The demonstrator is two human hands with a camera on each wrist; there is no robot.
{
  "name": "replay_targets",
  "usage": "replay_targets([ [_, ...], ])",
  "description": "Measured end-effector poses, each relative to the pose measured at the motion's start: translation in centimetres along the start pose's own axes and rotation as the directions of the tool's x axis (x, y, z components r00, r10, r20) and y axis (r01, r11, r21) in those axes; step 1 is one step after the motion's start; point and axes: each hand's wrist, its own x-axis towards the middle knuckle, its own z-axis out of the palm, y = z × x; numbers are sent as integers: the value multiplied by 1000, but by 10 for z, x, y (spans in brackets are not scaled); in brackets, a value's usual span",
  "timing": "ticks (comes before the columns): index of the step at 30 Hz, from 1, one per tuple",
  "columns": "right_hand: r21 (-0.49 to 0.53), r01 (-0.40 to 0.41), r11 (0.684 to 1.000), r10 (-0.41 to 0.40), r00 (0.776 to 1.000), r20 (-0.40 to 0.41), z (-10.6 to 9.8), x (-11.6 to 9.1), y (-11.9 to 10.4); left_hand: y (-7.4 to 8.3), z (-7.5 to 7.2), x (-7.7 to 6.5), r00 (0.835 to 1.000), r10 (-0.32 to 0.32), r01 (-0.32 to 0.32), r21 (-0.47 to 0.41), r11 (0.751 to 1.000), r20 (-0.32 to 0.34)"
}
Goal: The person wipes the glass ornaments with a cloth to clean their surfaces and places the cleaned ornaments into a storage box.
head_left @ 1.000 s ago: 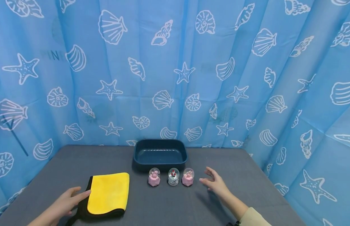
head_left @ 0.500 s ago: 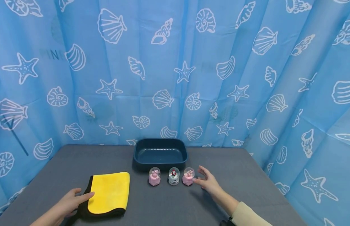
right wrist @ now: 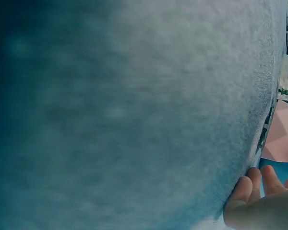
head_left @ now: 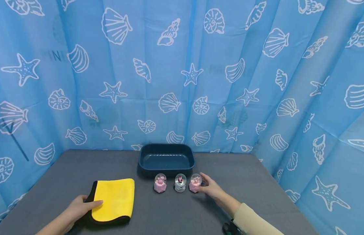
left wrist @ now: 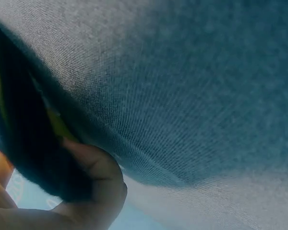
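At the left of the table, a folded yellow cloth with black edging (head_left: 115,199) lies flat. My left hand (head_left: 79,208) pinches its left edge, thumb on top; in the left wrist view the dark edge (left wrist: 43,143) sits between thumb and fingers. Three small snow globes stand in a row at the centre: a pink one (head_left: 160,184), a white one with a red figure (head_left: 180,183) and another pink one (head_left: 195,186). My right hand (head_left: 211,188) reaches the right pink globe, fingers spread around its right side. In the right wrist view its fingertips are right by the pink base (right wrist: 282,134).
A dark blue rectangular tray (head_left: 167,172) stands behind the globes near the back edge. The table has a grey cover (head_left: 158,215). A blue curtain with white shells and starfish (head_left: 182,81) hangs behind and along both sides.
My right hand has moved left, from beside the row to the right pink globe. My left hand has slid slightly right, its thumb further over the yellow cloth. The globes stay put.
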Motion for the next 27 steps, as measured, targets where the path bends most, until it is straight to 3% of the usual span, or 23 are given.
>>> replay_targets([
  [4, -24, -20, 1000, 20, 1000, 13, -1, 5, -2, 15, 2, -22, 1000, 22, -22, -8, 1000, 15],
  [10, -100, -39, 994, 40, 999, 14, 1, 11, -2, 14, 2, -18, 991, 107, -100, -82, 992, 84],
  [14, -126, -54, 991, 56, 998, 10, 3, 14, -2, 15, 0, -21, 977, 181, -159, -178, 971, 115],
  [27, -206, -42, 978, 35, 999, -37, 7, 18, 2, 27, -2, -49, 959, 251, -180, -400, 898, 131],
])
